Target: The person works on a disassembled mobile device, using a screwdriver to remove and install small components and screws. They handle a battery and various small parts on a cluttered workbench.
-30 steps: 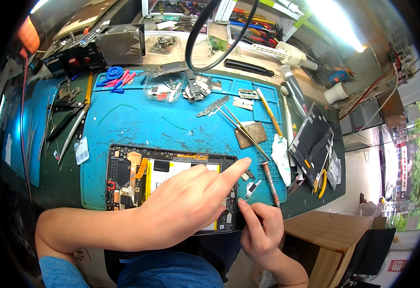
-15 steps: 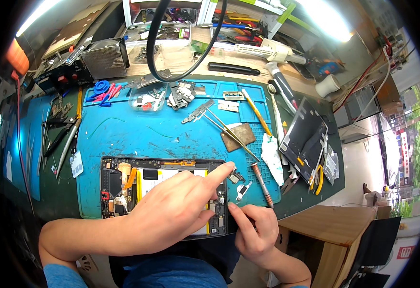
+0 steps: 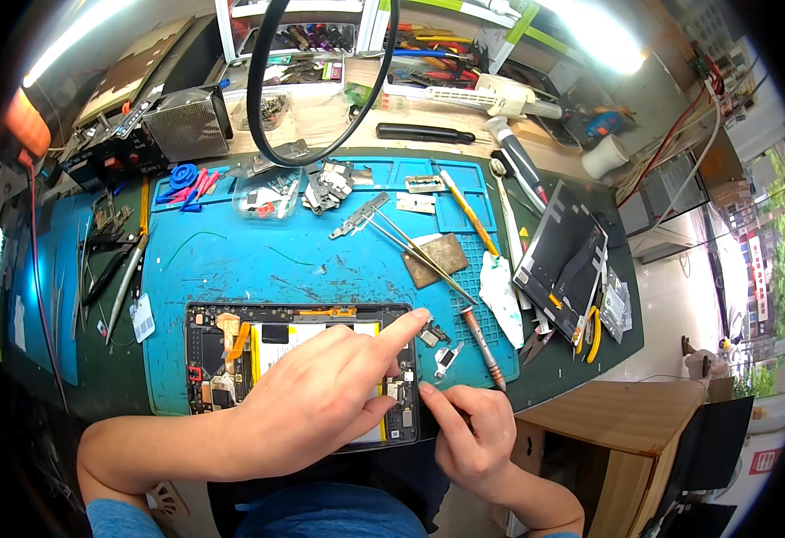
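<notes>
An opened tablet (image 3: 222, 359) lies with its back off on the blue work mat (image 3: 258, 260), showing circuit boards and a yellow-edged battery. My left hand (image 3: 321, 403) rests across it, forefinger stretched to the tablet's upper right corner and thumb pressing near the right edge. My right hand (image 3: 469, 430) sits just beyond the tablet's lower right corner, its fingertips pinched together against the right edge beside my left thumb. Whether something small is held there I cannot tell. Small metal brackets (image 3: 442, 345) lie on the mat beside the fingers.
A screwdriver (image 3: 484, 345) lies right of the tablet, tweezers (image 3: 415, 251) and a brown pad (image 3: 437, 260) above it. A dark tablet cover (image 3: 558, 260) and white cloth (image 3: 500, 287) sit at the right. Parts trays, blue picks (image 3: 186, 179), a black cable loop (image 3: 321, 81) and tools fill the back.
My head has moved, so the bench sits lower in view. Both hands stay at the tablet's right edge; the left forefinger shifted slightly along the top corner.
</notes>
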Demonstrator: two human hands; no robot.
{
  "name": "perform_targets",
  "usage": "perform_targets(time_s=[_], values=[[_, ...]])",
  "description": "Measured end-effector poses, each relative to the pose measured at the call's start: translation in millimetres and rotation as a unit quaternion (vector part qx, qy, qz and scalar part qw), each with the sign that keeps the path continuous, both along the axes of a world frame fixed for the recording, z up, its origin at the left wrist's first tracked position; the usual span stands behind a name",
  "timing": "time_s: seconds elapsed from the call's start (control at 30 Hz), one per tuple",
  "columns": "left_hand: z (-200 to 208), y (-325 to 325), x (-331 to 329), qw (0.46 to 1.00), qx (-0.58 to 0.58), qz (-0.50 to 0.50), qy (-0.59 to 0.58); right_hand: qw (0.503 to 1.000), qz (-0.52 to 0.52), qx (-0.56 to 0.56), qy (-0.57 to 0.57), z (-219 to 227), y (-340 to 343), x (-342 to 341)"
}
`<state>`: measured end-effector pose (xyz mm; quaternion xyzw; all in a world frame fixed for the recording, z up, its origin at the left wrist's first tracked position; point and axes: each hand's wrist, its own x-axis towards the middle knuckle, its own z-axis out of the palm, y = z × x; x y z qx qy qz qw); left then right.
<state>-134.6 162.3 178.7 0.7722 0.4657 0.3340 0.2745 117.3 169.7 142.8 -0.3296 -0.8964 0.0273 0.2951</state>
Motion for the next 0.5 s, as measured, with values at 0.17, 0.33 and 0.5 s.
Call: perform_targets(time_s=[0.17, 0.33, 0.5], values=[[-0.6, 0.2, 0.5, 1.000, 0.000, -0.002, 0.002, 1.000, -0.001, 0.000, 0.001, 0.4, -0.4, -0.6], [-0.5, 0.1, 0.4, 1.000, -0.001, -0.002, 0.006, 1.000, -0.001, 0.002, 0.001, -0.2, -0.6, -0.6], [-1.2, 0.5, 1.1, 1.000, 0.006, -0.001, 0.007, 1.000, 0.000, 0.000, 0.003, 0.0, -0.4, -0.6]])
